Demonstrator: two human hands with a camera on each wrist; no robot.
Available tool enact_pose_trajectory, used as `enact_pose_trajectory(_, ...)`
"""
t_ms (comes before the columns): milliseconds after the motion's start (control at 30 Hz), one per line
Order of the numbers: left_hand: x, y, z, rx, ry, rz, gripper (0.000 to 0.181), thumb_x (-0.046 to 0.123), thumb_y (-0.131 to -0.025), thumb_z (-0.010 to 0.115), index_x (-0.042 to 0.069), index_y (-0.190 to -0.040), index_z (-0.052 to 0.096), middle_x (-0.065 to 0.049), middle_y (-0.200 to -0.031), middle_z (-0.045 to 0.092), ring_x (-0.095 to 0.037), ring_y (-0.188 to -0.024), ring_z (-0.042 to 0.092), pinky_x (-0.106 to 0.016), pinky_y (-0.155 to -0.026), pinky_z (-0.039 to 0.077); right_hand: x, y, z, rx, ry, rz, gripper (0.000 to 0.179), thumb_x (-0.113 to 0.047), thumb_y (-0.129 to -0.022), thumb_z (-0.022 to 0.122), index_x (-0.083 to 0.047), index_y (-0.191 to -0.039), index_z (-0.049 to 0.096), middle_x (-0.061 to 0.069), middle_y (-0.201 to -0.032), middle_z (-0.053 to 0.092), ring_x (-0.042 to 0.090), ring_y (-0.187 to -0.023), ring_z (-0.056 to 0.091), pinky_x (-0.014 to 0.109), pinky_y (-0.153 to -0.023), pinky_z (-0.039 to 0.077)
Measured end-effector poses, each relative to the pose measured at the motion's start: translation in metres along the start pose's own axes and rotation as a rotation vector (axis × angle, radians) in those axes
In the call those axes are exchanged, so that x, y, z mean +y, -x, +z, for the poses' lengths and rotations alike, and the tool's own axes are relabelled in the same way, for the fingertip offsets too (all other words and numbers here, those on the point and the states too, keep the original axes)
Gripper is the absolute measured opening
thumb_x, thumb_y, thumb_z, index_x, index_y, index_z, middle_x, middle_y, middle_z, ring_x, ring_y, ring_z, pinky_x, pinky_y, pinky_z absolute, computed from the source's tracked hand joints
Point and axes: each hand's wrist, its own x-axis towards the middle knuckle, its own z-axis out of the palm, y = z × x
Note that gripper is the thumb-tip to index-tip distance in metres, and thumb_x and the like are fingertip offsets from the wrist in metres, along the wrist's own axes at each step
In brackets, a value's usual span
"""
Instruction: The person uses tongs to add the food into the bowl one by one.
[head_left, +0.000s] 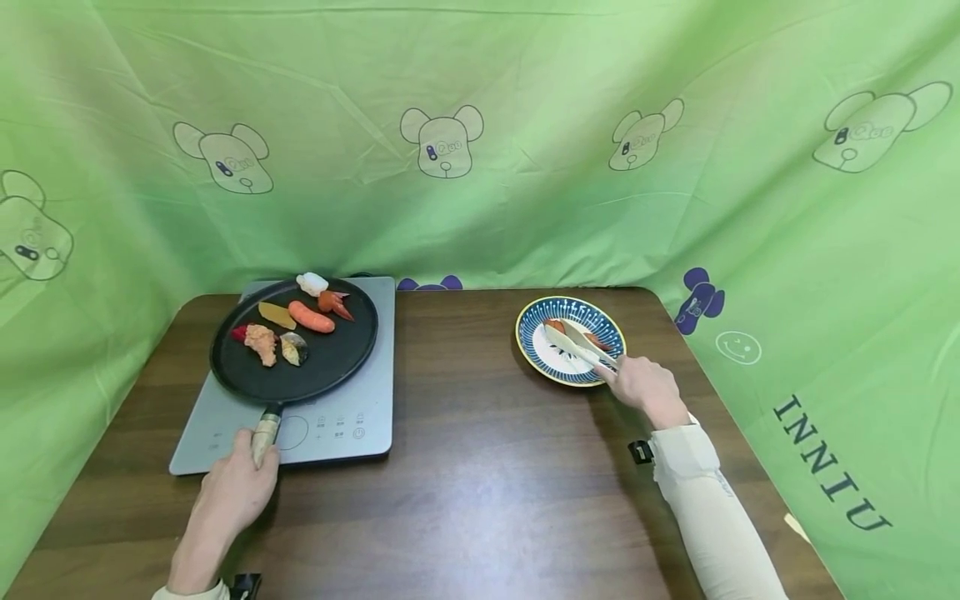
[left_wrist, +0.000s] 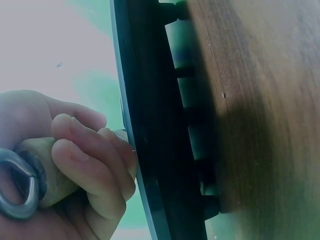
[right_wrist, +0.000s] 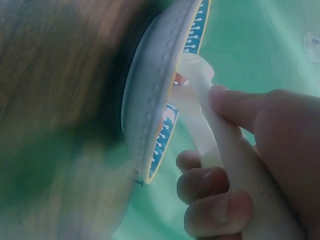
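My left hand point(head_left: 236, 483) grips the wooden handle point(head_left: 266, 437) of a flat black frying pan point(head_left: 330, 379); its fingers curl round the handle in the left wrist view, where a metal ring point(left_wrist: 31, 192) hangs at the handle's end. My right hand point(head_left: 643, 385) holds pale tongs point(head_left: 581, 348), thumb on one arm and fingers round the other. Their tips reach into a blue-and-white plate point(head_left: 555, 372), at reddish food pieces point(head_left: 597, 341). Whether the tips pinch a piece I cannot tell. On the pan lie several food pieces, among them an orange sausage-shaped one point(head_left: 311, 317).
Under the pan is a silver induction cooker point(head_left: 375, 375) on a brown wooden table point(head_left: 465, 467). Green printed cloth point(head_left: 525, 208) hangs behind and at both sides. The plate stands near the table's back right, well apart from the cooker.
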Motion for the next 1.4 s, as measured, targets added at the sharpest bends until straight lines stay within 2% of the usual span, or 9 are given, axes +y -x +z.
enact_pose_trajectory(233,0.001,-0.001,0.0,-0.005,0.002,-0.005,0.055,0.033,-0.098,0.033,-0.009,-0.131,0.021,-0.018,-0.073,0.048,-0.027,-0.057,0.048,-0.037,-0.048,0.036,0.001,0.007,0.002,0.052,-0.029,-0.021,0.058,-0.053,-0.095,0.04,0.001,-0.097,0.059,0.03,-0.092,0.061,0.049,-0.081,0.059,0.057,-0.062,0.044)
enact_pose_trajectory(367,0.001,-0.001,0.001,-0.013,0.006,-0.012,0.056,0.033,-0.098,0.033,-0.009,-0.133,0.02,-0.018,-0.074,0.048,-0.027,-0.057,0.048,-0.037,-0.048,0.036,0.002,0.01,0.001,0.078,-0.048,-0.028,0.055,-0.053,-0.095,0.041,-0.001,-0.093,0.058,0.029,-0.09,0.061,0.049,-0.08,0.058,0.057,-0.061,0.043)
enact_pose_trajectory(567,0.001,0.0,0.0,-0.006,-0.001,-0.008,0.056,0.032,-0.098,0.033,-0.01,-0.133,0.02,-0.019,-0.075,0.048,-0.027,-0.058,0.048,-0.037,-0.048,0.036,0.002,0.013,-0.001,0.126,-0.078,-0.044,0.053,-0.055,-0.095,0.039,-0.005,-0.084,0.053,0.022,-0.078,0.058,0.044,-0.071,0.058,0.053,-0.057,0.042)
enact_pose_trajectory(900,0.0,0.0,0.001,-0.006,0.005,-0.018,0.055,0.032,-0.098,0.033,-0.009,-0.133,0.021,-0.018,-0.075,0.048,-0.027,-0.057,0.048,-0.036,-0.048,0.036,-0.007,0.018,-0.008,0.158,-0.098,-0.048,0.053,-0.057,-0.095,0.037,-0.009,-0.077,0.047,0.015,-0.069,0.053,0.04,-0.066,0.057,0.051,-0.054,0.041)
enact_pose_trajectory(1400,0.001,0.001,0.001,0.001,0.014,-0.005,0.052,0.031,-0.098,0.034,-0.008,-0.13,0.022,-0.017,-0.072,0.047,-0.026,-0.055,0.047,-0.036,-0.046,0.036,-0.026,0.023,-0.013,0.231,-0.114,-0.08,0.049,-0.055,-0.095,0.042,-0.008,-0.078,0.048,0.017,-0.069,0.054,0.04,-0.064,0.057,0.051,-0.052,0.04)
